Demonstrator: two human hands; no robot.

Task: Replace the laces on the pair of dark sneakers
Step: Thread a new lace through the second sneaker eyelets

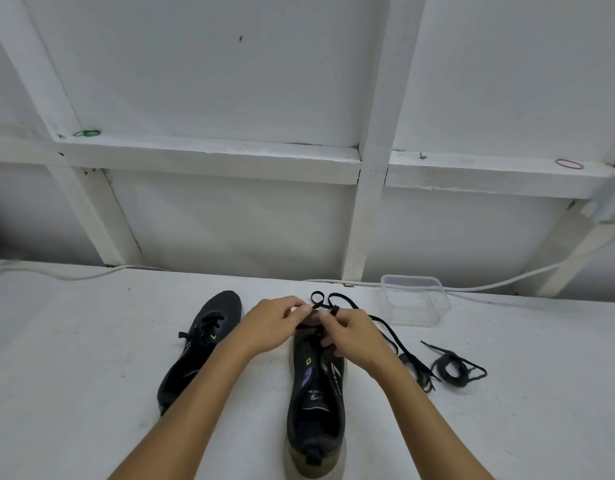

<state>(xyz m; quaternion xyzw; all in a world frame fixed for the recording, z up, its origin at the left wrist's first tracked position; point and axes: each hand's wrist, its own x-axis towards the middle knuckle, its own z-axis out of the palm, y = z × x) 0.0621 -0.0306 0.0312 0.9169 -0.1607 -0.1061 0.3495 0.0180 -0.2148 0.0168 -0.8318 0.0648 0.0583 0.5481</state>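
Note:
A dark sneaker (316,403) stands in front of me, heel towards me, its toe hidden under my hands. My left hand (275,327) pinches a black lace (385,329) over the toe end. My right hand (351,337) pinches the same lace close beside it. Loops of that lace stick up behind my fingers, and the rest trails off to the right across the table. A second dark sneaker (198,348), laced in black, lies to the left, toe pointing away. A coiled black lace (453,370) lies on the table at the right.
The white table (74,358) runs up to a white framed wall. A clear plastic container (415,299) stands behind the right hand. A white cable (57,273) runs along the table's back edge. Rubber bands lie on the wall's ledge.

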